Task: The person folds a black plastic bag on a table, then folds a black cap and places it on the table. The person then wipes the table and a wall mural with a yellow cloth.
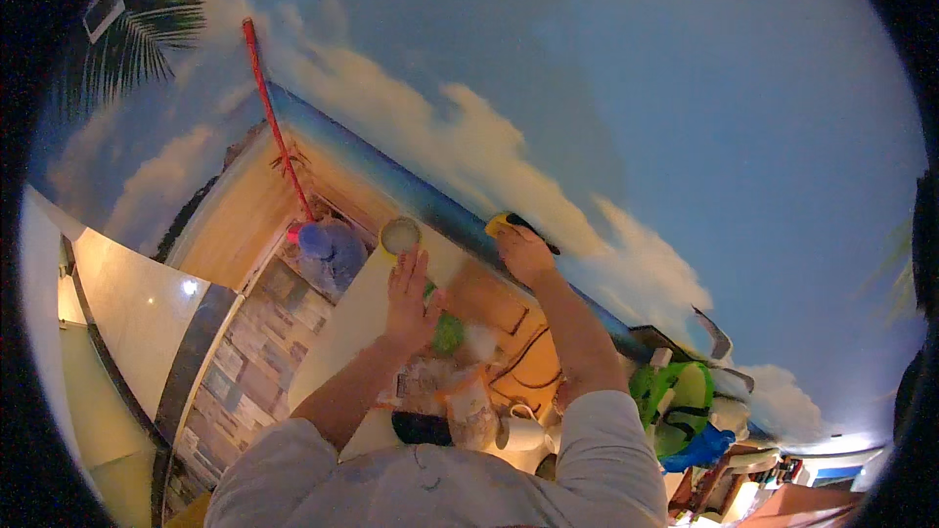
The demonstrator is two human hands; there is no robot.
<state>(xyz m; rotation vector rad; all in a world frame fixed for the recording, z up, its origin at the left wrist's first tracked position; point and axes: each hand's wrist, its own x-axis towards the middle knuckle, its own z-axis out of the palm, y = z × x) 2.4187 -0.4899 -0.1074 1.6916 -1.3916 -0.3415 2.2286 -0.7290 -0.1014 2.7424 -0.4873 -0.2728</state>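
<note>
My right hand (525, 254) is raised to the painted wall (489, 142), its fingers closed on a yellow-and-black pad (536, 231) that looks like a sponge. The pad lies against the wall, just above the dark blue band. Lower and to the left, my left hand (409, 301) rests over a pale tabletop (337, 342) with its fingers stretched out. Just beyond those fingertips sits a round, yellow-rimmed container (400, 235) with a greyish top; whether they touch it I cannot tell. A green thing (447, 332) shows beside the left palm, partly hidden.
A red pole (269, 103) leans in the corner beside a bluish plastic bag (333, 252). Close to my body are a clear plastic bag (471, 411) and a white mug (520, 432). Bright green and blue items (685, 406) crowd the right. Patterned flooring (245, 362) shows at left.
</note>
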